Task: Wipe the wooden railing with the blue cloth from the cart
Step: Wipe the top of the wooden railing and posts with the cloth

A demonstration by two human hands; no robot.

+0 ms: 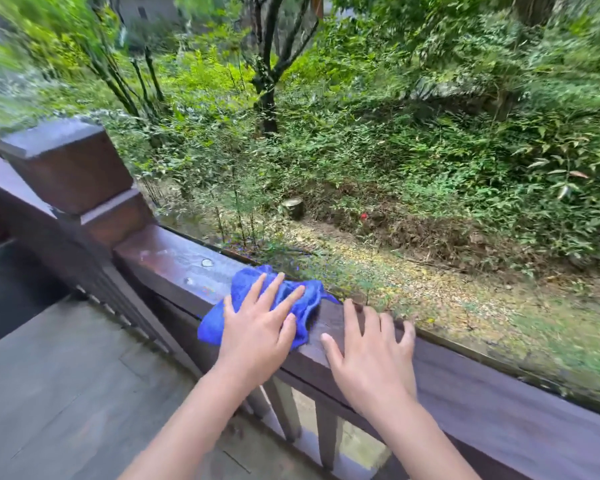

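Observation:
A dark brown wooden railing (174, 261) runs from a thick corner post down to the lower right. A crumpled blue cloth (243, 289) lies on the rail's top. My left hand (257, 327) presses flat on the cloth with its fingers spread. Just to its right, my right hand (368, 351) rests on the bare rail top, fingers apart and curled over the far edge, holding nothing. The rail surface left of the cloth looks wet, with a few water drops.
A square wooden corner post (66, 164) stands at the left end of the rail. Balusters (326, 434) hang below it. A grey plank deck (66, 393) lies at lower left. Beyond the rail are shrubs, trees and a leaf-strewn slope.

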